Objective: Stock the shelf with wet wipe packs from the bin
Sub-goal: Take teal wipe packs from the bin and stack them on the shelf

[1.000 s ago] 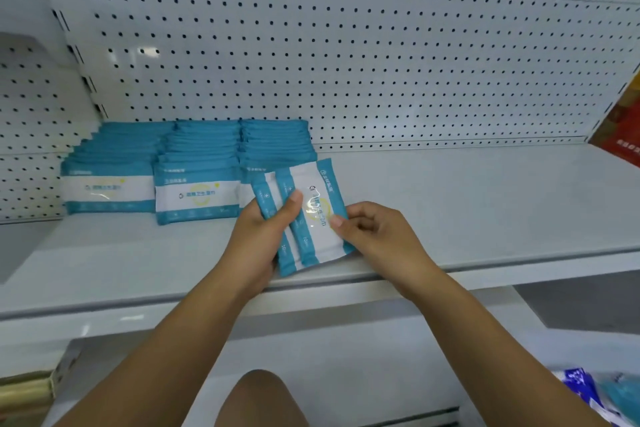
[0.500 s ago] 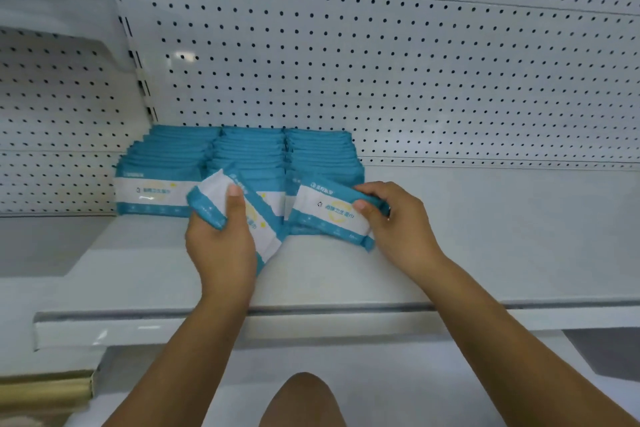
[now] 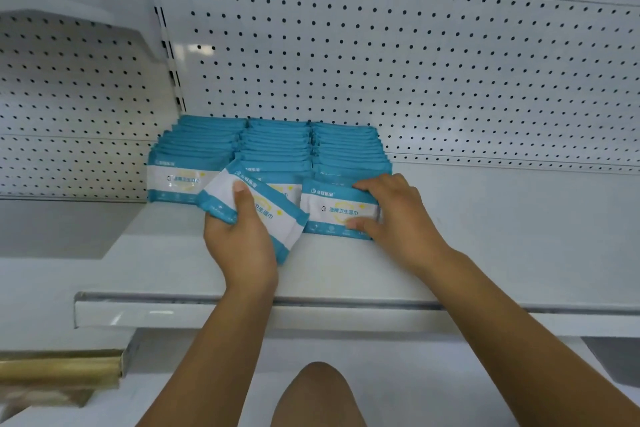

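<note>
One tilted wet wipe pack (image 3: 280, 229) is gripped by the left hand (image 3: 242, 246) at frame centre; the right hand (image 3: 398, 215) pinches an upright pack (image 3: 332, 210) on the shelf (image 3: 485, 239).

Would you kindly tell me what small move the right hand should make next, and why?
Probably nudge the upright pack back against the right-hand row and let go: the right hand grips it standing on the shelf at that row's front, while the left hand holds a tilted pack awaiting its turn.
</note>
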Demonstrator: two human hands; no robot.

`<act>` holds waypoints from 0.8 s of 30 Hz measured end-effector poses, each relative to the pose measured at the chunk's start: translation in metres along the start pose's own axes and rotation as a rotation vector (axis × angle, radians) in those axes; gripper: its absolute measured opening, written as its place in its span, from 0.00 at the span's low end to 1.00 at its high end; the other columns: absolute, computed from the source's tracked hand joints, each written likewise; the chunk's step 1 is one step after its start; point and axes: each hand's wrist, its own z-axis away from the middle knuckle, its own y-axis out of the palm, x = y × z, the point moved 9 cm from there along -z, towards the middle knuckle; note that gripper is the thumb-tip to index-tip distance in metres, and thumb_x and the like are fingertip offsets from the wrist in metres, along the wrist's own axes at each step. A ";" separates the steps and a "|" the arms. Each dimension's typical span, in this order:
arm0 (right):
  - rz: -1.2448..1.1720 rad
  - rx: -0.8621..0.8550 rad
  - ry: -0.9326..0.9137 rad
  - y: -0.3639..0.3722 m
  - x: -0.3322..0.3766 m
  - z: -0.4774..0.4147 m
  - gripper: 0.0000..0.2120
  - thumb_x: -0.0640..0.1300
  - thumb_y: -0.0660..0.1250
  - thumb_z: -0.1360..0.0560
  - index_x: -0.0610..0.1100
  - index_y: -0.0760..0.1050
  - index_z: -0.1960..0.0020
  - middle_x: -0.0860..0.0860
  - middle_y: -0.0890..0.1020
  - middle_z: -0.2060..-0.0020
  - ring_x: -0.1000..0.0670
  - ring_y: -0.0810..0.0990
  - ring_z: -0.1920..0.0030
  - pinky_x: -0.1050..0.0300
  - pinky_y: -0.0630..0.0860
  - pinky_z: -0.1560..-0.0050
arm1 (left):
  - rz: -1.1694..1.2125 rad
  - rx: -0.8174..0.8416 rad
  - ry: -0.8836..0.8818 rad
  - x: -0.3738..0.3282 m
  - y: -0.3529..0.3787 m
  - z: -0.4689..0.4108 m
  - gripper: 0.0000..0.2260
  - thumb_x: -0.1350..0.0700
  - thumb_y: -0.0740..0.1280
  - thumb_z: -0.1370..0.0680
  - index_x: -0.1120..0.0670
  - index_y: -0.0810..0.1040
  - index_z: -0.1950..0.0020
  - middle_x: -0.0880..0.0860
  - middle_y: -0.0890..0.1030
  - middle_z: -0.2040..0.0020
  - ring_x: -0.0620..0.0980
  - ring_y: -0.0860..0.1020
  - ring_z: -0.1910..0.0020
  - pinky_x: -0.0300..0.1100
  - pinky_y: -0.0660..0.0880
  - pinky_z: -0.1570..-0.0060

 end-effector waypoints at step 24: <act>-0.355 -0.074 0.042 -0.010 0.052 0.014 0.10 0.50 0.70 0.22 0.48 0.81 0.42 0.66 0.79 0.55 0.58 0.74 0.45 0.67 0.68 0.43 | 0.099 0.211 -0.200 0.000 0.016 0.009 0.07 0.42 0.64 0.19 0.42 0.78 0.46 0.44 0.86 0.53 0.43 0.85 0.56 0.42 0.80 0.57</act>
